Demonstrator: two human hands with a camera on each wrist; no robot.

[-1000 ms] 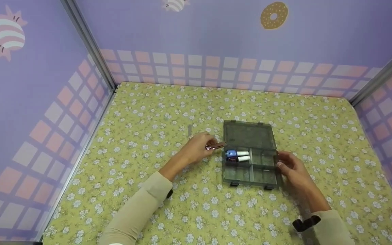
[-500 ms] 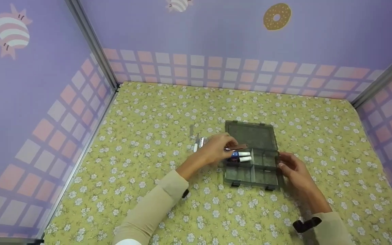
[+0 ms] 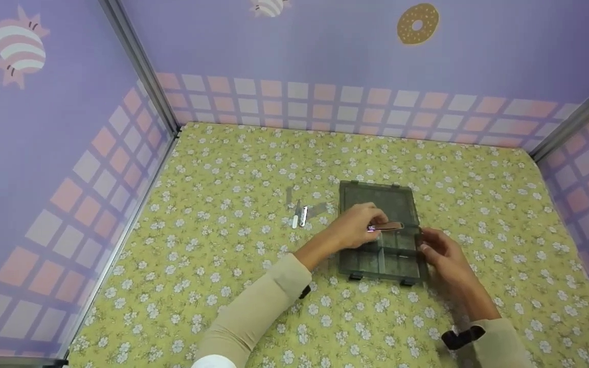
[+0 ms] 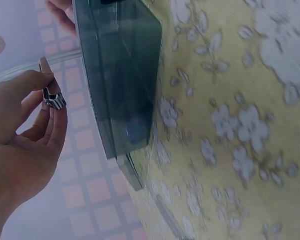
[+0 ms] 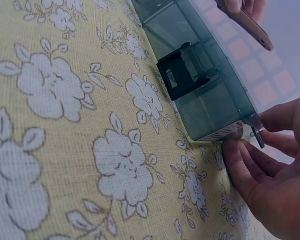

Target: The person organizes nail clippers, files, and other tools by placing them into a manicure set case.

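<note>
My left hand point(image 3: 358, 225) pinches a rose-gold nail clipper point(image 3: 387, 226) between thumb and fingers, above the back row of a compartment box point(image 3: 358, 276). In the left wrist view the nail clipper point(image 4: 50, 82) is held up beside the box wall. Dark and see-through, the box lies with its lid point(image 3: 379, 204) folded back. My right hand point(image 3: 445, 255) grips its right side, fingers and thumb at the end wall in the right wrist view. The nail polish bottles are hidden behind my left hand in the head view; a blue blur point(image 4: 136, 129) shows through the wall.
Left of the box lie a slim silver tool point(image 3: 303, 216) and a small white-handled one point(image 3: 295, 221). Thin greyish strips point(image 3: 289, 196) lie around them on the flowered cloth point(image 3: 223, 204). Purple panels point(image 3: 325, 46) enclose the back and sides.
My left hand has carried the nail clipper rightward from beside the box to over its back row, uncovering the small tools on the cloth. My right hand stays at the box's side.
</note>
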